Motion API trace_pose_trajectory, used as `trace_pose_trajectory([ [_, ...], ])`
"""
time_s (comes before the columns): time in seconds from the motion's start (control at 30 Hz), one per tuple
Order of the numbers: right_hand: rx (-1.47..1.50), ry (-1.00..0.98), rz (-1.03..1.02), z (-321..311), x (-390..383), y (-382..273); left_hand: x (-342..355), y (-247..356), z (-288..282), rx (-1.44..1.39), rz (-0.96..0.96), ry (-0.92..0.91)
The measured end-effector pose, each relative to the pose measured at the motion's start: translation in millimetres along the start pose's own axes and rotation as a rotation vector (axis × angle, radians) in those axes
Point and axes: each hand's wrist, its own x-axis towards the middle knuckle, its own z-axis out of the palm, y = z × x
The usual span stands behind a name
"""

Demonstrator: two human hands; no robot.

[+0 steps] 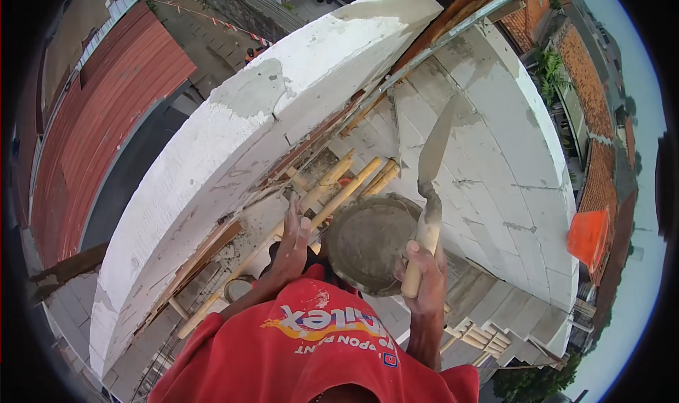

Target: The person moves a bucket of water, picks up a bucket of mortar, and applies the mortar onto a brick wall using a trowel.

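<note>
My right hand [428, 279] is wrapped round the pale wooden handle of a trowel [435, 147]. The trowel's long grey blade points up and away, in front of the right block wall. Below and left of the blade sits a round dark tub [331, 258], its inside coated with grey mortar. My left hand [288, 246] holds nothing; its fingers are stretched out, left of the tub and beside some bamboo poles [346, 191]. Nearest to that hand on its left is a white block wall [233, 131] with grey mortar patches along its top.
A second block wall [509, 184] rises on the right, with an orange bucket [588, 237] at its outer edge. A wooden beam and metal pipe [460, 25] cross between the walls at the far end. Red metal roofing [113, 134] lies far below on the left.
</note>
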Motion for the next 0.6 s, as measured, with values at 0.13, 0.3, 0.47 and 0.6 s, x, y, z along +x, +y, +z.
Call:
trace_pose_trajectory([
  [0.13, 0.193, -0.321, -0.346, 13, -50, -109, -9, -49, 20, -0.236, -0.105, -0.255],
  [0.3, 0.177, -0.632, -0.603, 70, -67, -225, 73, -6, 32, -0.178, 0.345, -0.28],
  [0.47, 0.076, -0.705, -0.743, 130, -29, -295, 135, 203, -29, -0.253, 0.579, -0.214],
  [0.6, 0.161, -0.782, -0.726, 179, 12, -316, 174, 222, -57, -0.175, 0.524, -0.099],
])
